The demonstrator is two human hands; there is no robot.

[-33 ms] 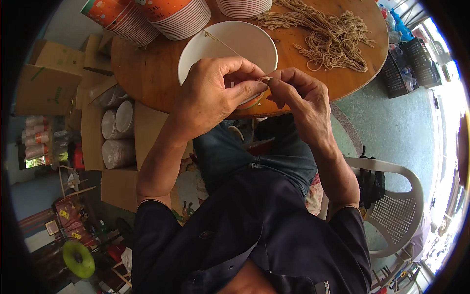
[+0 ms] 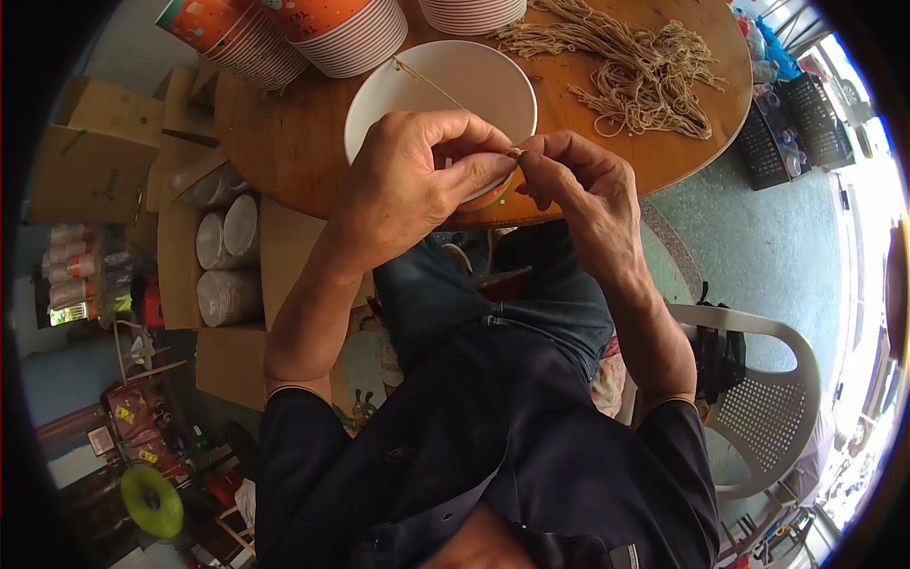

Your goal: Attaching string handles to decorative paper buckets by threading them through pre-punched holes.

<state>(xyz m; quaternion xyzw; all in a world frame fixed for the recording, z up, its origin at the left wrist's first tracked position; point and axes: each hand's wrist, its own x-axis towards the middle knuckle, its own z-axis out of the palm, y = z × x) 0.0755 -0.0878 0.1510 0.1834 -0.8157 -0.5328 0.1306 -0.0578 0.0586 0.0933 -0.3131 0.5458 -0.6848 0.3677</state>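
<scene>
Both of my hands meet above the near rim of a white paper bucket (image 2: 483, 76), whose outside shows a strip of orange and green below my fingers. A thin tan cord (image 2: 431, 83) runs from the bucket's far left rim across its opening to my fingers. My left hand (image 2: 417, 175) pinches the cord between thumb and forefinger. Against it, my right hand (image 2: 583, 185) pinches the same short bit of cord, its other fingers curled in. The fingertips hide most of that bit. A loose pile of tan cords (image 2: 654, 71) lies at the right on the table.
Stacked orange-printed paper buckets (image 2: 332, 38) stand at the far left of the round wooden table (image 2: 284, 152). An open cardboard box (image 2: 180, 256) with wrapped white stacks is at my left. A plastic chair (image 2: 773, 408) stands at my right, a black crate (image 2: 787, 137) beyond the table.
My fingertips have shifted very slightly, and less of the pale cord shows between them. Arms, bucket and cord pile are the same.
</scene>
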